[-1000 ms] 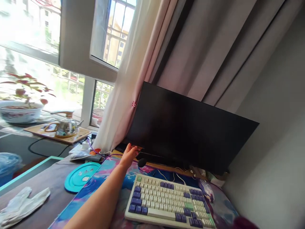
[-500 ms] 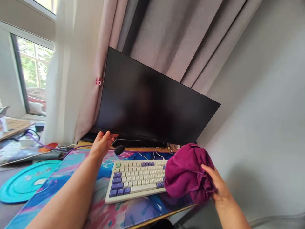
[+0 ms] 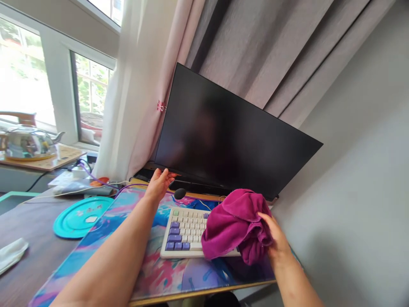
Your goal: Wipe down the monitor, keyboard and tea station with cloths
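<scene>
My left hand (image 3: 161, 184) grips the lower left edge of a black monitor (image 3: 230, 136), thumb in front and fingers under the rim. The screen is dark and looks tilted in view. Bunched in my right hand (image 3: 275, 238) is a magenta cloth (image 3: 234, 226), its fingers closed on the cloth's right side. The cloth hangs in front of a white and purple keyboard (image 3: 182, 232) and hides its right part. A black foam microphone tip (image 3: 180, 194) shows just right of my left hand.
A colourful desk mat (image 3: 159, 273) lies under the keyboard. To the left are a turquoise plate (image 3: 72, 221), cables, a white cloth (image 3: 12, 256) and a glass kettle (image 3: 28, 143) on a board. Curtains (image 3: 252, 47) hang behind; a grey wall (image 3: 358, 183) bounds the right.
The view has turned left, bringing the kettle and more window into sight. My right hand has moved the cloth left across the keyboard, covering more keys. My left hand stays at the monitor's edge.
</scene>
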`<state>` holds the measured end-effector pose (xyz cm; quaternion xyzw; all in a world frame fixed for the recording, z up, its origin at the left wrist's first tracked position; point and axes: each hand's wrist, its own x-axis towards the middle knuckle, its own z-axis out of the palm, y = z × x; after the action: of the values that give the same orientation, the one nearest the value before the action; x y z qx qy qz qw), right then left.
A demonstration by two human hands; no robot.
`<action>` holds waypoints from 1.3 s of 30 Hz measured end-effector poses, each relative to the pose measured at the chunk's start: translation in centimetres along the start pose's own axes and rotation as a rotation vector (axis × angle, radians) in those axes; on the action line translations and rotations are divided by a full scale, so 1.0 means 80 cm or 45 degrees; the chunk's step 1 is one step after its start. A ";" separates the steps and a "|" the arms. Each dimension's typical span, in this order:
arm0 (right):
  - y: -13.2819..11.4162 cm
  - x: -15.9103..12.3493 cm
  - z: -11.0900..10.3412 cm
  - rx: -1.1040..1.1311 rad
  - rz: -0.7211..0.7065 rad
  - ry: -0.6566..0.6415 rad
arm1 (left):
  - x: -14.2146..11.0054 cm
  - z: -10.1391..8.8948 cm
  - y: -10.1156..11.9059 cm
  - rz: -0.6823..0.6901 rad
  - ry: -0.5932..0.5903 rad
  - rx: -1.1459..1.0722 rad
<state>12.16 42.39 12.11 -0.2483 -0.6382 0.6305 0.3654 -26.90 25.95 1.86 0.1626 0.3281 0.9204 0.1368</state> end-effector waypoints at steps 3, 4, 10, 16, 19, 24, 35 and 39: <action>0.014 -0.001 0.016 0.026 0.109 0.037 | -0.002 0.001 -0.001 0.007 -0.001 0.008; 0.015 0.000 0.018 0.030 0.109 0.053 | -0.002 0.001 -0.001 0.009 0.000 0.008; -0.012 0.010 0.012 0.032 -0.133 0.220 | -0.003 0.002 -0.003 0.009 0.009 -0.009; 0.029 0.007 0.050 -0.061 0.137 -0.180 | -0.006 0.003 -0.002 0.010 -0.002 0.001; 0.058 0.013 0.058 -0.131 0.250 -0.283 | -0.006 0.003 -0.002 0.006 -0.009 0.010; 0.065 0.027 0.038 -0.391 0.035 -0.477 | -0.005 0.003 -0.004 0.007 -0.004 0.008; 0.069 0.015 0.045 -0.629 0.143 -0.953 | -0.007 0.001 -0.005 0.005 -0.038 0.013; 0.066 0.001 0.057 -0.662 0.121 -1.031 | -0.006 0.000 -0.006 -0.008 -0.021 0.007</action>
<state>7.78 40.04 7.19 -0.0949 -0.8535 0.5121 -0.0156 -26.38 26.09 1.46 0.1694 0.3301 0.9177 0.1419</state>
